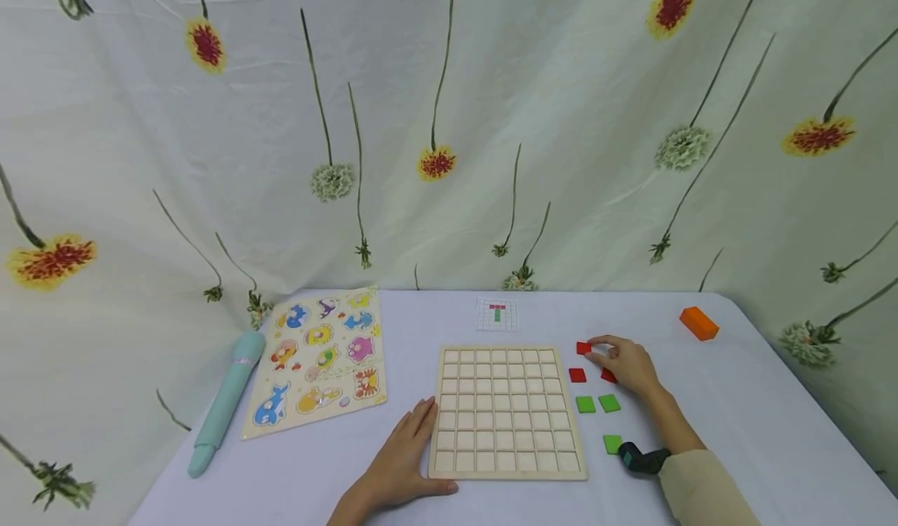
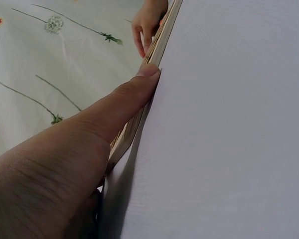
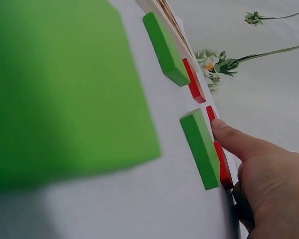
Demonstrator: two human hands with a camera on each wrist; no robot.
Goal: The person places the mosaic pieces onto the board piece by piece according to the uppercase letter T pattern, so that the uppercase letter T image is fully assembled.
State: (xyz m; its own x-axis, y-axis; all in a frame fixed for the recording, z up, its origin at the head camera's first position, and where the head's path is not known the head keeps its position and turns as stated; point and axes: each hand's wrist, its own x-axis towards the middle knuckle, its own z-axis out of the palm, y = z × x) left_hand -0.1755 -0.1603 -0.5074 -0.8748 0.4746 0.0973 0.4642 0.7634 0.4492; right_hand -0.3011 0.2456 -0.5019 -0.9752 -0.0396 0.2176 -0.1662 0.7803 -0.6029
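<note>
A square wooden grid board (image 1: 507, 475) lies in the middle of the table. My left hand (image 1: 396, 464) rests against its left side with the fingers extended, the thumb (image 2: 147, 72) along its near edge. Right of the board, my right hand (image 1: 627, 364) pinches a small red tile (image 1: 583, 348) between thumb and index finger. Another red tile (image 1: 577, 375) lies just nearer, and a third (image 1: 608, 375) is partly under the hand. Green tiles (image 1: 585, 404) (image 1: 609, 403) (image 1: 613, 444) lie nearer still; one green tile (image 3: 65, 94) looms large in the right wrist view.
A small printed grid card (image 1: 496, 315) with red and green squares lies behind the board. To the left are a sea-animal puzzle board (image 1: 319, 358) and a teal stick-like object (image 1: 228, 401). An orange block (image 1: 699, 323) sits at the back right, before a flowered cloth (image 1: 491, 121).
</note>
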